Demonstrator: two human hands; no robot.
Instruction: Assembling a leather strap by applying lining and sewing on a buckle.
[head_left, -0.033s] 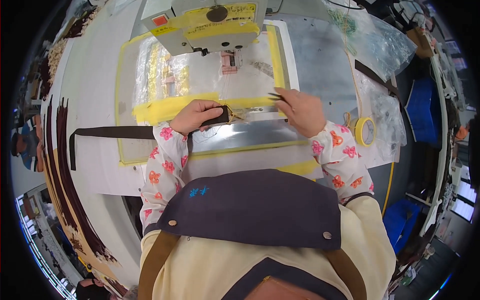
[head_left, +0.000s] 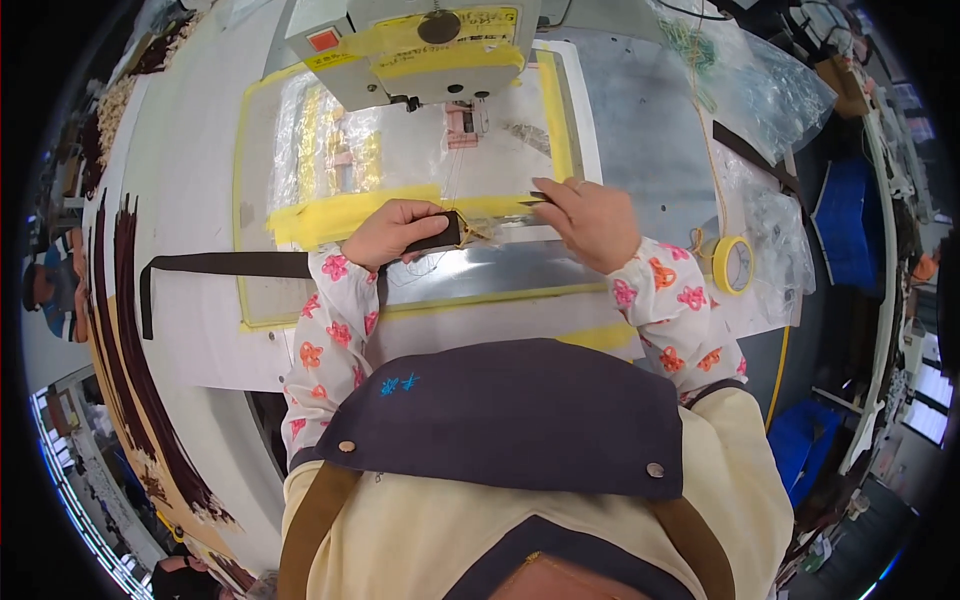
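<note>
My left hand (head_left: 388, 233) is closed on a dark brown strap (head_left: 230, 264). One end of it pokes out between thumb and fingers, with yellow threads (head_left: 470, 233) at its edge and fine loose threads hanging below. The rest runs left across the table and bends toward me. To the right, my right hand (head_left: 592, 222) is closed around small dark thread snips (head_left: 538, 199), mostly hidden in the fingers. Their two pointed tips face left, apart from the strap end.
Ahead stands a sewing machine head (head_left: 420, 45) over a plate edged with yellow tape (head_left: 350, 213). A roll of yellow tape (head_left: 733, 264) and clear plastic bags (head_left: 770, 100) lie at the right. Long dark strips (head_left: 150, 370) hang along the left side.
My right hand has shifted a little to the left with the snips, nearer the strap end. The left hand and the strap look almost unmoved.
</note>
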